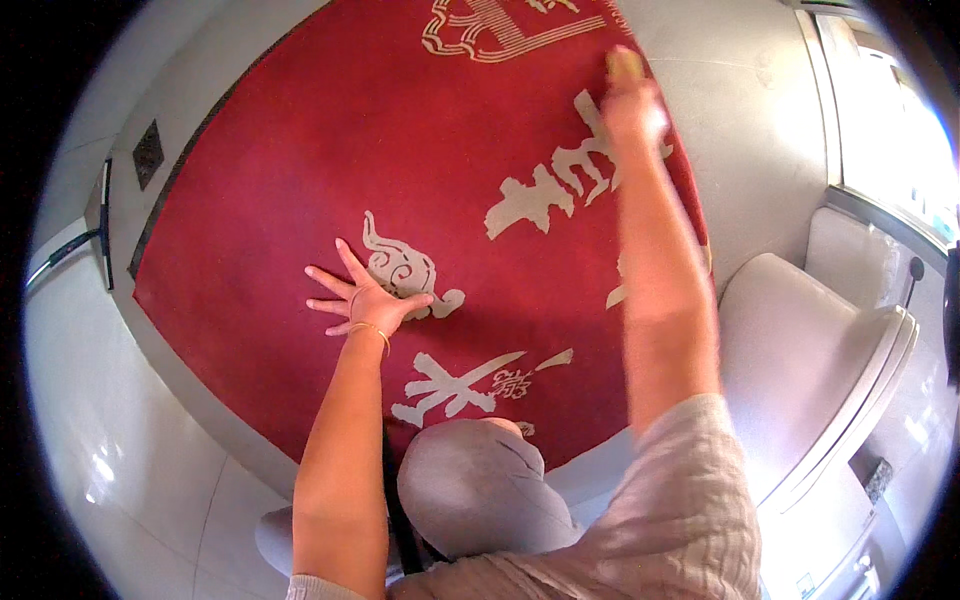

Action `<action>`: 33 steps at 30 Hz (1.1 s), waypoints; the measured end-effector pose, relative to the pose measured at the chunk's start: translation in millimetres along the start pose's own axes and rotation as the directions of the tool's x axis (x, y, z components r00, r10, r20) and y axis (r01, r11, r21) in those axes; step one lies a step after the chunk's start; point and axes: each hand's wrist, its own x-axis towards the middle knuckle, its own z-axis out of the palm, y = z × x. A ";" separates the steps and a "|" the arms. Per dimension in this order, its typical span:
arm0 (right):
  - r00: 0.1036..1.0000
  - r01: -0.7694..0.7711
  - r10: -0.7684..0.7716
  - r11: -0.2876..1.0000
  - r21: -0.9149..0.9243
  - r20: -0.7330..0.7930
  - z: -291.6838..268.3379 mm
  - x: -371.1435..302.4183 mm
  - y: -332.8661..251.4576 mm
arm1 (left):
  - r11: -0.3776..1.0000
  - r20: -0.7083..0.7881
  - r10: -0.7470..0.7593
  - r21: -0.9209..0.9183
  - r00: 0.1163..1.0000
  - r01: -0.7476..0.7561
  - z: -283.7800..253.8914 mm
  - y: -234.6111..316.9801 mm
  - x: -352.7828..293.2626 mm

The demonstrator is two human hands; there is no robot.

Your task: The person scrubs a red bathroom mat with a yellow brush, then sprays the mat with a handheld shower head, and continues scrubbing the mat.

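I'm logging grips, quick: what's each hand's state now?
Left hand: open, spread on the red rug.
Right hand: holding a yellowish object, too blurred to identify.

My left hand [368,302] rests palm down on the red mat [260,170], fingers spread beside a pale swirl [402,258], a thin bracelet [371,331] at the wrist. My right hand [638,112], blurred, reaches far out near the mat's right edge, gripping a yellowish block [626,66]. My grey-clad knee [465,485] is at the near edge; a white rounded fixture [780,350] stands to the right.
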 end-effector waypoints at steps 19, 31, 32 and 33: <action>0.923 0.215 -0.255 0.963 0.165 0.287 15.6 -147.6 -46.5 | 0.995 -0.021 -0.052 0.078 0.998 0.054 -4.9 -2.0 2.2; 0.961 0.072 -0.103 0.989 0.127 0.258 -17.8 -144.5 -46.5 | 0.989 -0.063 -0.012 0.144 0.998 0.021 -1.3 -14.3 12.4; 0.932 0.228 -0.237 0.971 0.067 0.274 19.4 -164.0 -40.4 | 0.988 -0.074 0.031 0.152 0.997 -0.020 3.4 -5.6 6.5; 0.879 0.379 -0.370 0.925 0.029 0.300 35.8 -172.0 -29.9 | 0.987 -0.088 0.044 0.155 0.995 -0.030 4.3 -4.6 4.9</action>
